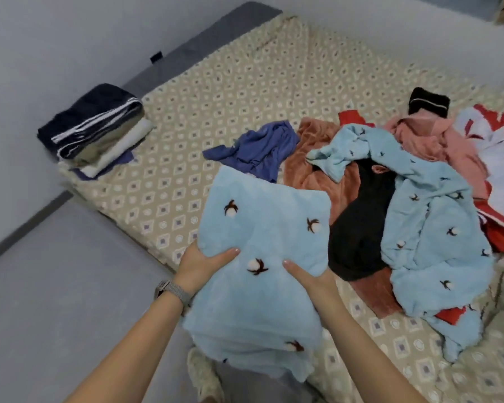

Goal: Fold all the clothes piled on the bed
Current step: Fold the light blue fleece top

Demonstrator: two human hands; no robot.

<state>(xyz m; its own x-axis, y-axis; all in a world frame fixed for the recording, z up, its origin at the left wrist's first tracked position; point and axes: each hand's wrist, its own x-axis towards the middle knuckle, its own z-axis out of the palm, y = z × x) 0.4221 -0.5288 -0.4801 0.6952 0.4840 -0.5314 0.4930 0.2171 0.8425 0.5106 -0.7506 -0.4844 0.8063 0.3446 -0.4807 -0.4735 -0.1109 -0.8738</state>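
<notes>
Now both hands (259,271) grip the folded light-blue fleece (262,228); pile (405,184) beside.

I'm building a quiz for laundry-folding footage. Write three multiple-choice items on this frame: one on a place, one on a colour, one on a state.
1. Where is the stack of folded clothes?
A. far left corner of the patterned bed
B. on the floor
C. atop the pile

2. What colour is the fleece garment with cotton-boll motifs being held?
A. pink
B. light blue
C. black

3. How is it held?
A. left hand only
B. lying untouched
C. both, right hand too

A: stack sits at that corner.
B: light blue fleece.
C: both thumbs press its front.
</notes>
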